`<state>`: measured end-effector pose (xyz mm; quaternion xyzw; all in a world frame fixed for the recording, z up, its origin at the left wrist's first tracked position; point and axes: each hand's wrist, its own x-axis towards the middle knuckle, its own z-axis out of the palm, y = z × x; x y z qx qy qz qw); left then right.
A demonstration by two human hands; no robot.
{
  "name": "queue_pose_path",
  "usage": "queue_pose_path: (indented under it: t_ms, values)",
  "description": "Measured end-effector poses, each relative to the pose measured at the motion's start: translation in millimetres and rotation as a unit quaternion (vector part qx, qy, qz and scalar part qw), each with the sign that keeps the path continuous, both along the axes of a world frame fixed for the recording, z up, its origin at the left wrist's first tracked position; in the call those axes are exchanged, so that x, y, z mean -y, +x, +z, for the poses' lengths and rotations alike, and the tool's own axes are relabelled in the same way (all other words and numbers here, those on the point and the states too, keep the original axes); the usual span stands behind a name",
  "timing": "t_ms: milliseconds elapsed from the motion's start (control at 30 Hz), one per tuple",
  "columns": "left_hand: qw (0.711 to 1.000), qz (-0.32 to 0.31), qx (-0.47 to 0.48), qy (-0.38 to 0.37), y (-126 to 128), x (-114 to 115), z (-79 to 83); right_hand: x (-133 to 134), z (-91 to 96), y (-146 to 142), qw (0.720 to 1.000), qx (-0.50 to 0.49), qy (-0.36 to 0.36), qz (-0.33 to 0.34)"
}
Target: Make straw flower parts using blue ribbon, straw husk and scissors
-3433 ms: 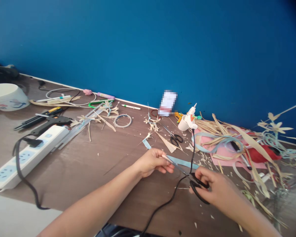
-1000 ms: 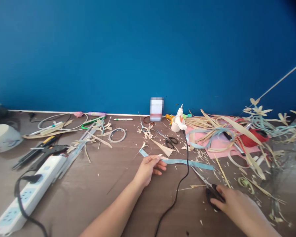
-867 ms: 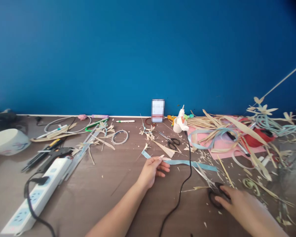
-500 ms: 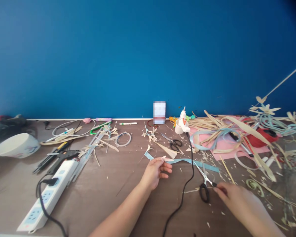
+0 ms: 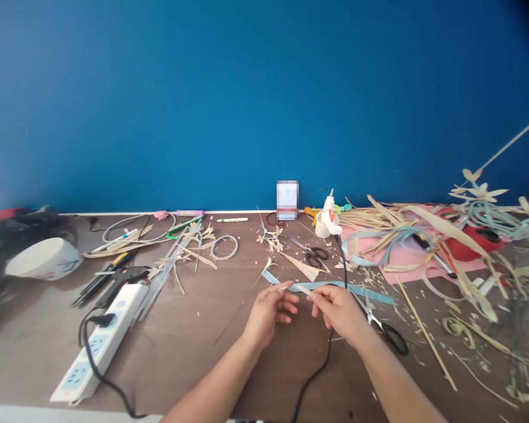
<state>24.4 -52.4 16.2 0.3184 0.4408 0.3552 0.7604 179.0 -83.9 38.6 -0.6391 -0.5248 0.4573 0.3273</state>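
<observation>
My left hand (image 5: pixel 270 310) pinches a small pale piece between thumb and forefinger, its other fingers loosely curled. Facing it, my right hand (image 5: pixel 338 312) has thumb and forefinger closed on the end of a short pale strip (image 5: pixel 304 289). Whether both hands hold one piece or two, I cannot tell. Just behind the fingertips a light-blue ribbon-like strip (image 5: pixel 377 294) lies across the table. Black-handled scissors (image 5: pixel 374 319) rest with blades apart to the right of my right hand, touched by neither hand.
A glue gun (image 5: pixel 330 216) stands nose-up in a white cup, its black cord (image 5: pixel 311 379) running under my right hand. Second scissors (image 5: pixel 312 254) lie behind. Straw strips (image 5: pixel 390 232) heap at right. At left are a power strip (image 5: pixel 103 346) and a white bowl (image 5: pixel 46 258).
My right hand has let go of the scissors, moved left to my left hand and pinched the pale strip. The scissors now lie turned on the table. My left hand keeps its pinch.
</observation>
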Motion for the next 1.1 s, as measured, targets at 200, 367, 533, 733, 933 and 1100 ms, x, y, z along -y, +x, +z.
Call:
queue_pose_path:
  t_ms: [200,367,533,733,933,1100]
  values:
    - [1.0,0.027,0.015,0.004,-2.1,1.2,-8.3,-0.2,-5.6,-8.7,0.966,-0.245,-0.048,-0.073]
    - [0.996,0.038,0.076,0.019,4.9,4.7,-10.3,-0.7,-15.8,-17.2,0.929,-0.35,-0.064,-0.104]
    - [0.992,0.041,0.119,0.002,5.4,1.4,-9.8,-2.6,-18.3,-24.2,0.906,-0.395,-0.072,-0.132]
    - [0.995,0.061,0.075,0.028,11.5,-4.6,-12.4,-7.7,-20.6,-29.9,0.89,-0.423,-0.064,-0.157]
    - [0.996,0.036,0.077,0.004,12.5,-8.6,-12.1,-12.5,-21.4,-28.3,0.883,-0.44,-0.067,-0.149]
    - [0.997,0.006,0.083,-0.001,9.3,-6.4,-8.4,-12.3,-20.2,-28.6,0.893,-0.422,-0.068,-0.141]
